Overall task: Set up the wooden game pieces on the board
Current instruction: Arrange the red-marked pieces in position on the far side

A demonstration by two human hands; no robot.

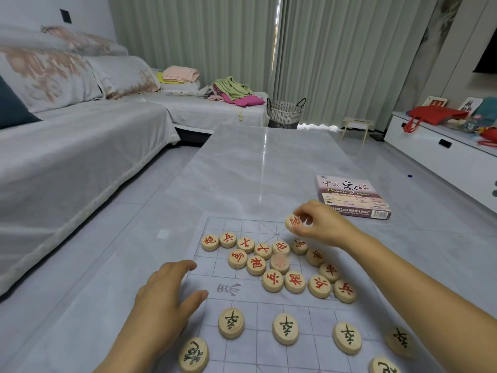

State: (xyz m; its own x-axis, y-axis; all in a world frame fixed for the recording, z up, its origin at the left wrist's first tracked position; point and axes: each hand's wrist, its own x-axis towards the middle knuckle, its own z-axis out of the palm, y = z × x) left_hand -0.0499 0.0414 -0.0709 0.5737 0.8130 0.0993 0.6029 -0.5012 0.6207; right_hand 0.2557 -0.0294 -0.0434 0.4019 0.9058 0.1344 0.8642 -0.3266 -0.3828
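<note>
The left hand [164, 297] rests flat, fingers relaxed, on the board's [236, 289] left edge. Red pieces [274, 265] cluster mid-board; black pieces [285, 328] sit along the near rows. The right hand [320, 224] pinches one red piece [292, 221] above the far rows. A box [352, 196] lies beyond.
</note>
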